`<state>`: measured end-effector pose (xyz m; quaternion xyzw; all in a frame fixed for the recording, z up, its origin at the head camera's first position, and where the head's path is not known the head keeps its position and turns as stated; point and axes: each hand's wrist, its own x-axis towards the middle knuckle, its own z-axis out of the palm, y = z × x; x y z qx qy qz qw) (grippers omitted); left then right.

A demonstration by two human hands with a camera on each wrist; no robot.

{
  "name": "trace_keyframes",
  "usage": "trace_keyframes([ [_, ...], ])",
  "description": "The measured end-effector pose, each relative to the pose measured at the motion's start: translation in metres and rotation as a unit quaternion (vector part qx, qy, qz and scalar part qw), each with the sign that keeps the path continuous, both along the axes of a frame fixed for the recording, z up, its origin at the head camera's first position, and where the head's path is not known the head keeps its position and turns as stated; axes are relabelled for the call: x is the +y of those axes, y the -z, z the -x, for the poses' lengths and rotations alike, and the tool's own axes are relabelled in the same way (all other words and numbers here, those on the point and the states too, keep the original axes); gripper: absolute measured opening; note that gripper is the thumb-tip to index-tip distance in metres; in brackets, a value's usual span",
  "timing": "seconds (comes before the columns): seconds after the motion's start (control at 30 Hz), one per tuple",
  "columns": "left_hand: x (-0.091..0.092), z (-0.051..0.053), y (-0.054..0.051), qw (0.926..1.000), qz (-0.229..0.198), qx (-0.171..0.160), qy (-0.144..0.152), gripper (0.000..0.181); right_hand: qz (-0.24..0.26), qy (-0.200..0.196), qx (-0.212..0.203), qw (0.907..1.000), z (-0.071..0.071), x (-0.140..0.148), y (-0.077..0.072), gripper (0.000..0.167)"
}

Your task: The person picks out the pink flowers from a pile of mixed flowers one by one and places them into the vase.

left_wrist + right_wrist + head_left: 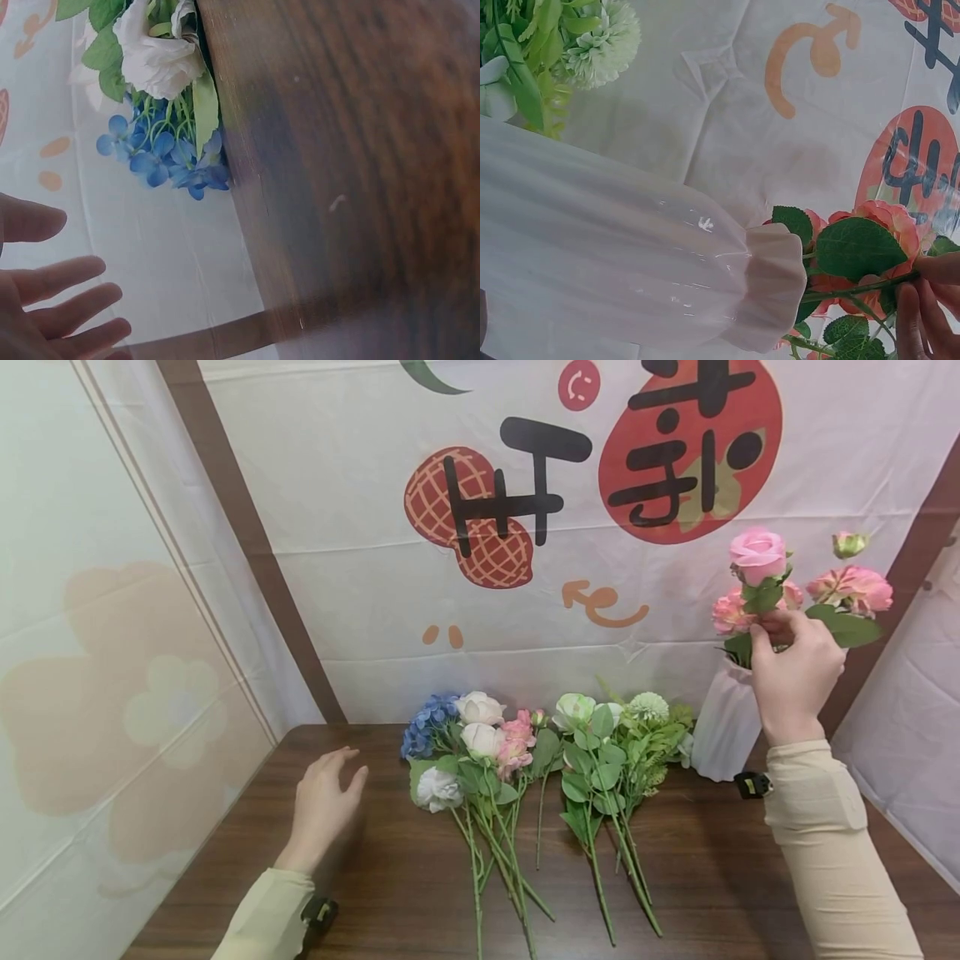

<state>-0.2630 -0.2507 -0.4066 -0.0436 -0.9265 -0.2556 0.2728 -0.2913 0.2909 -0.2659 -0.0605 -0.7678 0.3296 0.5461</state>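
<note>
Head view has your right hand (pixel 798 664) up at the white vase (pixel 723 727), thumb and fingers pinched narrow on a green stem (pixel 840 291). Right wrist view shows that stem running from your fingertips to the vase's mouth. Just above those fingers is a pink rose (pixel 759 556); to their right is a larger pink-and-cream bloom (pixel 855 589), with a small bud (pixel 850 543) above it. The vase stands upright below your fingertips.

Your left hand (pixel 326 797) is over the brown table (pixel 405 868), its fingers loosely extended and the thumb spread wide of them. Nearest to those fingers, off to their right and apart, are blue flowers (pixel 429 727); white roses (pixel 482 724) and pink flowers (pixel 517 743) lie beyond. Farther right, below and left of your right fingers, lies leafy greenery (pixel 607 768) with a pale green pompom bloom (pixel 648 706).
</note>
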Motion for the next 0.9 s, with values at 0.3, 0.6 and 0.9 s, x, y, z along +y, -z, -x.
trace_keyframes([
  [0.3, -0.001, -0.003, -0.001, 1.0, 0.006, -0.004, 0.0, 0.036, -0.008, 0.017, -0.007, 0.9998, -0.001, -0.003, -0.005, 0.03],
  [0.6, -0.006, -0.004, -0.001, 0.9998, 0.017, 0.008, 0.002, 0.036, -0.01, 0.029, 0.013, 0.9994, -0.003, -0.007, -0.03, 0.038],
  [0.9, -0.011, -0.007, -0.001, 0.9996, 0.022, 0.014, -0.006, 0.036, -0.005, 0.03, -0.033, 0.999, -0.005, -0.012, -0.035, 0.033],
])
